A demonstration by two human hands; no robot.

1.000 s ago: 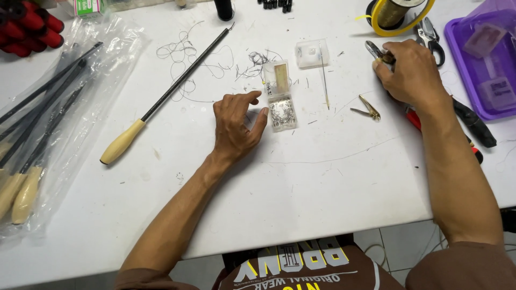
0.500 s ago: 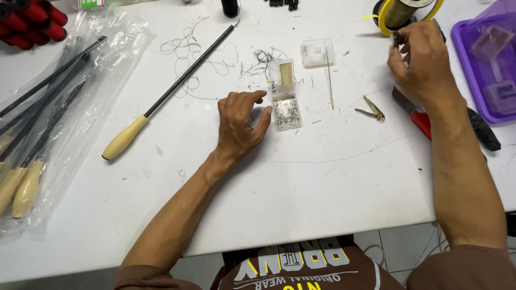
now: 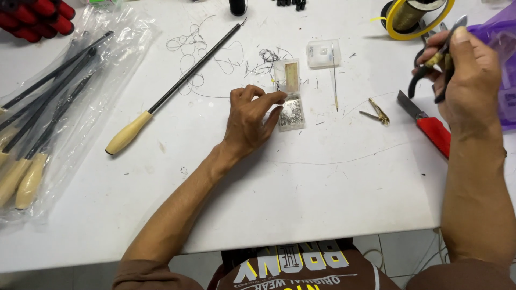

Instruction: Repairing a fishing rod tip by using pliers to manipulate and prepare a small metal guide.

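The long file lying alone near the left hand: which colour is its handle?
Pale cream-yellow, seen in the head view: the file handle lies left of the left hand.
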